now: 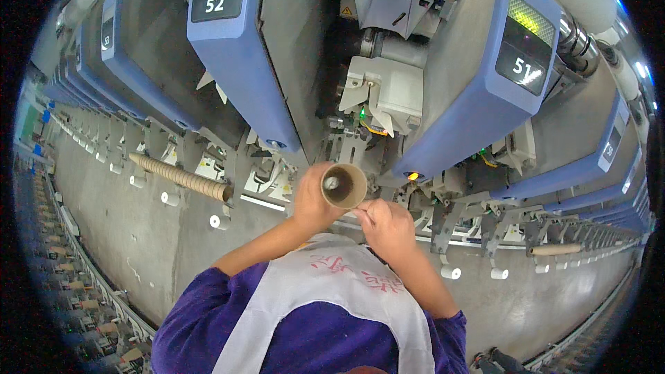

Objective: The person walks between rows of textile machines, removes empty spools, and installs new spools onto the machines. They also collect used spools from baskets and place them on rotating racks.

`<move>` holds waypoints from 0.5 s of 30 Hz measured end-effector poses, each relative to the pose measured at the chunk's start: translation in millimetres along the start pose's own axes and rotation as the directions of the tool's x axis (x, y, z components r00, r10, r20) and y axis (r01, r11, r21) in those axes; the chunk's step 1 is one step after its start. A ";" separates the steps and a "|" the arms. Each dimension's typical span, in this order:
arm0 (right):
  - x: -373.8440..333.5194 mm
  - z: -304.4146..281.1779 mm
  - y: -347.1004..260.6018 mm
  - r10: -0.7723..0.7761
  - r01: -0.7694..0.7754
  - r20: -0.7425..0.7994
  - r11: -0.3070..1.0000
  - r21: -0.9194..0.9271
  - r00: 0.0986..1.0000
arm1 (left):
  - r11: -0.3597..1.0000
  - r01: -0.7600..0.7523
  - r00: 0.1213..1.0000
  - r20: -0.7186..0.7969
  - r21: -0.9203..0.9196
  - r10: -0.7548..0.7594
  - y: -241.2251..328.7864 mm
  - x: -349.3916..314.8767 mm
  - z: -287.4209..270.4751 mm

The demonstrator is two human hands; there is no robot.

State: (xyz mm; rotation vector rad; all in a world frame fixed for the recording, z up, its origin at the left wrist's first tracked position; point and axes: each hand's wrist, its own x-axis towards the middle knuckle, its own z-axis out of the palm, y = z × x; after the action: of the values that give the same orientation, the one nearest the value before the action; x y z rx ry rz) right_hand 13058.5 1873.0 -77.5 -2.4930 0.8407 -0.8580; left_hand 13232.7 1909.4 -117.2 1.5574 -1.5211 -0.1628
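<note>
A brown cardboard tube (359, 188) stands in front of my chest with its round open end facing up. My left hand (313, 201) is wrapped round its left side. Something small and whitish (331, 183) shows inside the tube, too unclear to name. Just below the tube's near rim, my right hand (389, 227) has its thumb and fingers pinched together close to the cardboard. Whatever lies in that pinch is too small to make out.
Blue-edged grey machine housings (460, 121) line the far side, with a white unit (388, 86) between two of them. A yellow lamp (413, 176) glows on the right housing. Nested cardboard tubes (183, 179) jut out at left. Small white cylinders (219, 222) hang over grey floor (156, 249).
</note>
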 end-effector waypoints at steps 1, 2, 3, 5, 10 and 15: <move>2.8 -5.7 -7.0 -0.053 0.059 -0.059 0.993 0.106 0.997 | 0.999 -0.040 0.997 -0.071 0.016 0.041 4.9 4.6 5.7; 5.2 -11.7 -12.3 -0.082 0.092 -0.094 0.989 0.116 0.992 | 0.995 -0.085 0.992 -0.088 0.043 0.089 7.9 9.3 10.3; 7.3 -17.4 -15.8 -0.085 0.099 -0.114 0.986 0.130 0.990 | 0.991 -0.125 0.988 -0.084 0.037 0.128 10.3 12.9 13.1; 11.3 -27.3 -18.5 -0.093 0.102 -0.122 0.993 0.065 0.988 | 0.984 -0.179 0.981 -0.070 0.012 0.179 13.9 17.6 15.2; 33.5 -49.7 -17.1 0.116 -0.125 -0.078 0.985 -0.118 0.990 | 0.930 -0.362 0.932 0.046 0.058 0.360 34.0 23.0 3.3; 80.8 -116.5 -25.2 -0.093 0.066 -0.191 0.988 -0.143 0.977 | 0.980 -0.064 0.934 0.335 -0.188 0.126 67.1 83.1 -42.6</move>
State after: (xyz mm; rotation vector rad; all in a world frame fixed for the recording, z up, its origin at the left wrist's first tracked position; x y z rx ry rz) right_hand 13044.6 1822.9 56.9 -2.6056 0.8951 -1.1259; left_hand 13231.0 1873.4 -8.0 1.3602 -1.7980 -0.5248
